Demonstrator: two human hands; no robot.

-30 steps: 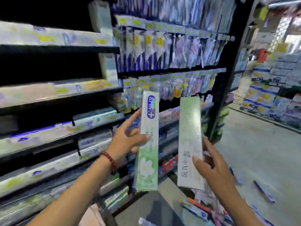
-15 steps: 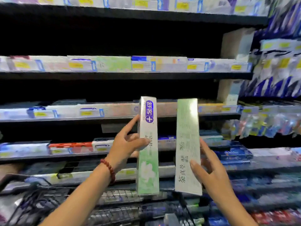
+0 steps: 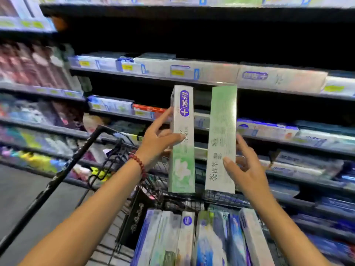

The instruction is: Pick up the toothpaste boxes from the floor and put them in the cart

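Behind everything: long store shelves (image 3: 211, 73) stocked with boxed goods, blurred. Below and in front: a black wire cart (image 3: 115, 156), handle bar running down to the left, basket already lined with a row of toothpaste boxes (image 3: 192, 237) lying flat and lengthwise.

Above that basket, held upright and side by side, just apart: a green box with a purple logo (image 3: 182, 139) and a paler green box with printed text (image 3: 221, 139). Left hand (image 3: 155, 143) with its grip clamped on the logo box, thumb across the front, index finger stretched up the side edge. Right hand (image 3: 247, 169) with its grip closed on the paler box, thumb on the front face, fingers behind.

Step in hand, by the look of it: lowering both into the cart. Best done by tipping each box from upright to flat, long axis matching the row below, then setting down onto the stack rather than dropping from height. Worth keeping the two apart while turning, so corners do not clash. Release only once each box rests on the others, thumbs lifting last.
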